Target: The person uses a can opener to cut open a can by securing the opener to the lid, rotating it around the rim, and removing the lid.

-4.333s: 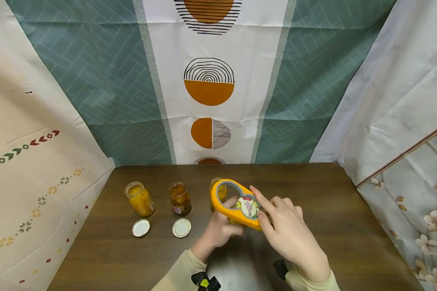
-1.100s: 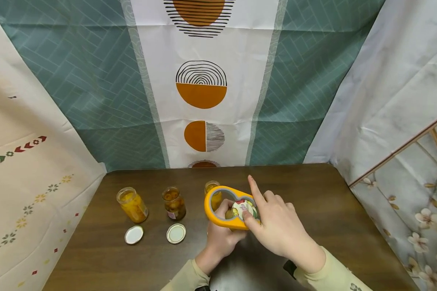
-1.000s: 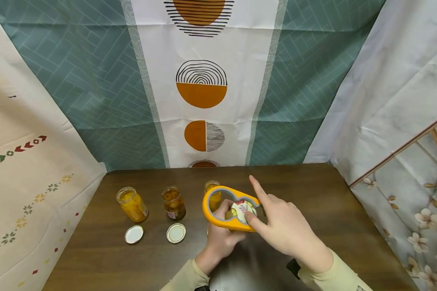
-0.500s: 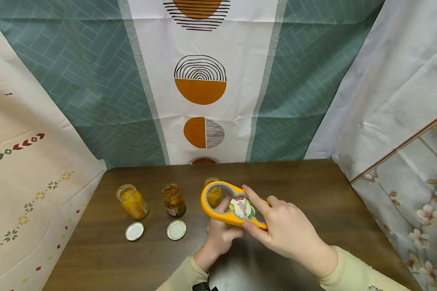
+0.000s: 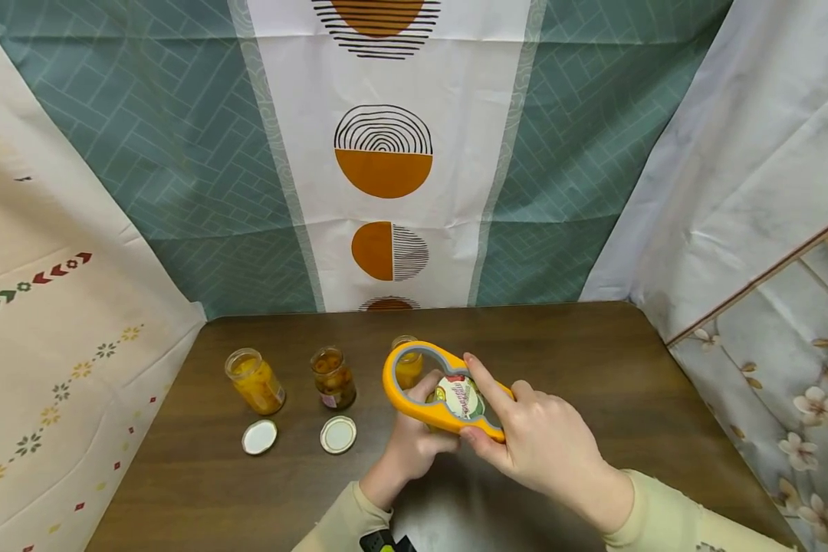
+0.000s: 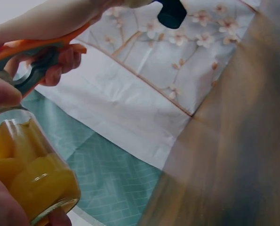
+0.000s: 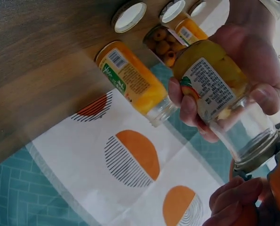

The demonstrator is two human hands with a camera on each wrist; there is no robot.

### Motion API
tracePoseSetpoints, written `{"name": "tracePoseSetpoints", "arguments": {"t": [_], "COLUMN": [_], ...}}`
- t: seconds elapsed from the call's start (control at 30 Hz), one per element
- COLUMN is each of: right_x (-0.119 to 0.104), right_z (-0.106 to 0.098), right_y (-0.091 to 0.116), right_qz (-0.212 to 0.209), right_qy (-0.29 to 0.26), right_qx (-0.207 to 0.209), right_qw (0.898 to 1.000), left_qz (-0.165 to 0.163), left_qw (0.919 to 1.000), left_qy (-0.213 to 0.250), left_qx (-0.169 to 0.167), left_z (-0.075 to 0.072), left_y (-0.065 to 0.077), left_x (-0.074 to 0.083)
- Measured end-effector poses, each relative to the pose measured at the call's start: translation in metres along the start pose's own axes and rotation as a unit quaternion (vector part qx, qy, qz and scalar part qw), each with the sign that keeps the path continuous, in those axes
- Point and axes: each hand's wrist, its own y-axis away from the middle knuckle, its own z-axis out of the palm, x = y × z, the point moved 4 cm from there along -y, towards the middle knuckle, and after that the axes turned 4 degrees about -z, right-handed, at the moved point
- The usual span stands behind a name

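My left hand (image 5: 414, 448) grips a glass jar (image 7: 210, 84) holding yellow fruit pieces, with a printed label on its side. The jar is raised above the table. On its top sits a lid (image 5: 459, 395) with a colourful print. A yellow-orange jar opener (image 5: 421, 412) with a grey inner edge encircles this lid. My right hand (image 5: 545, 441) grips the opener's right end, index finger along its far side and thumb at its near side. In the left wrist view, the fruit (image 6: 36, 174) shows through the glass below the opener.
Three open jars stand in a row on the brown table (image 5: 593, 368): yellow fruit (image 5: 255, 383), darker round fruit (image 5: 333, 379) and another yellow one (image 5: 409, 372), partly behind the opener. White-lined lids (image 5: 259, 437) lie before them; the third lid (image 7: 130, 16) shows in the right wrist view.
About a second ago my right index finger pointed up and the thumb lay on the lid. Now finger and thumb both press the opener's sides, and the lid's print has turned.
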Motion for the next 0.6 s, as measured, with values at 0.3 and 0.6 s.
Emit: {"name": "tracePoseSetpoints", "arguments": {"t": [0.3, 0.6], "right_x": [-0.0008, -0.0046], "right_z": [0.0, -0.0061], "right_y": [-0.0001, -0.0025], "right_qz": [-0.027, -0.047], "right_qy": [0.01, 0.006], "right_qx": [0.032, 0.054], "right_qw": [0.999, 0.997], "left_qz": [0.004, -0.006], "left_qw": [0.9988, 0.9947], "left_qy": [-0.013, -0.015], "left_qx": [-0.046, -0.102], "left_z": [-0.0066, -0.0106], "left_y": [-0.0035, -0.0025], "left_x": [0.0016, -0.0029]}}
